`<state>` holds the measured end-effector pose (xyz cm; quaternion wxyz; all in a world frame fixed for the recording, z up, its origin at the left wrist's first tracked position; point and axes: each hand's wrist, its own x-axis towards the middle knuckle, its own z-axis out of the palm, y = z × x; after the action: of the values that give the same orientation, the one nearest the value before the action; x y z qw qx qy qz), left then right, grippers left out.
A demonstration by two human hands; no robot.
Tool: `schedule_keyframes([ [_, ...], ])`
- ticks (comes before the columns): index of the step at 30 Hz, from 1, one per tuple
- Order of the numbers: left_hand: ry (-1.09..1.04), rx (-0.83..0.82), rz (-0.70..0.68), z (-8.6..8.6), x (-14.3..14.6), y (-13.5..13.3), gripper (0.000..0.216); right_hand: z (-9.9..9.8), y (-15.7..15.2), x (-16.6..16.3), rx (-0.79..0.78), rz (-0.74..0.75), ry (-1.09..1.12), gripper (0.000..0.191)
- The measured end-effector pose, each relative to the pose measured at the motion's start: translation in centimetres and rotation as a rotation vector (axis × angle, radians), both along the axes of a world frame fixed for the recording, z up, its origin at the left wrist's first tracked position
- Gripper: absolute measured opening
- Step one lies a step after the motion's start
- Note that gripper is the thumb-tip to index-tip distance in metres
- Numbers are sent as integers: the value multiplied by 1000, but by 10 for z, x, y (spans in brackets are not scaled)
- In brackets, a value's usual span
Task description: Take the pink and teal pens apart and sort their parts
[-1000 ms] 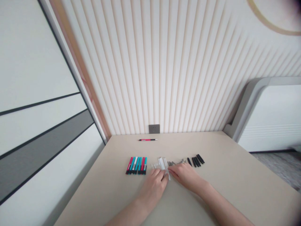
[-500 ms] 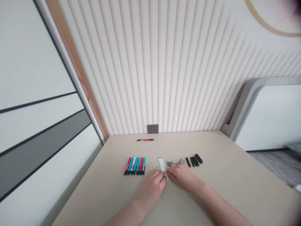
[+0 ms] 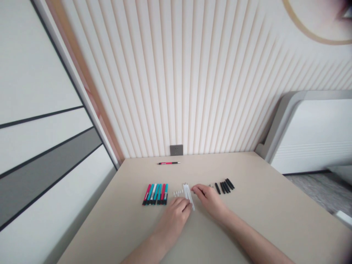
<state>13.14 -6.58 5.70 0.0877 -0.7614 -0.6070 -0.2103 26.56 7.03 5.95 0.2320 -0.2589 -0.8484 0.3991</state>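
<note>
Surface: a pale beige table, flat and smooth
Far edge: one red-and-black mechanical pencil, lying crosswise, well apart from the rest
Left: a tight row of red and teal marker pens, lying side by side
Middle: small clear caps, then thin white tubes just beside them, slightly slanted
Right: black pen barrels, fanned close together — small grey parts just beside them, too small to tell

Can't make out the tiny clear bits, and the right hand covers most of the grey parts.
</note>
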Motion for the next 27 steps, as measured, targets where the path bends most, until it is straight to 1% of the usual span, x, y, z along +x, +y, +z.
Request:
schedule_keyframes([
  [3,-122,12,20,3,-1,2,19,-3,-8,-9,-180,-64,177,42],
  [6,-230,29,14,5,-1,3,17,-3,-20,-19,-373,-79,347,43],
  [8,-316,25,25,6,0,4,14,-1,-29,-25,-446,-81,469,41],
  [11,-491,7,74,6,0,5,10,2,-40,-32,-515,-71,624,37],
  [13,-610,8,98,6,0,8,19,3,-45,-36,-572,-60,684,35],
  [15,-712,-4,109,5,0,10,34,2,-49,-39,-627,-51,701,35],
  [16,-753,-17,116,5,-1,11,38,1,-50,-40,-648,-46,701,35],
  [17,-783,-27,128,5,-1,12,37,1,-51,-41,-661,-40,697,36],
  [19,-806,-35,150,5,-2,13,23,0,-52,-41,-654,-31,684,37],
  [21,-794,-14,156,5,-3,13,9,0,-52,-40,-594,-40,657,39],
  [24,-761,49,138,7,-5,10,8,0,-48,-36,-465,-57,619,40],
  [27,-723,149,147,11,-9,6,10,-1,-41,-31,-377,-45,598,36],
])
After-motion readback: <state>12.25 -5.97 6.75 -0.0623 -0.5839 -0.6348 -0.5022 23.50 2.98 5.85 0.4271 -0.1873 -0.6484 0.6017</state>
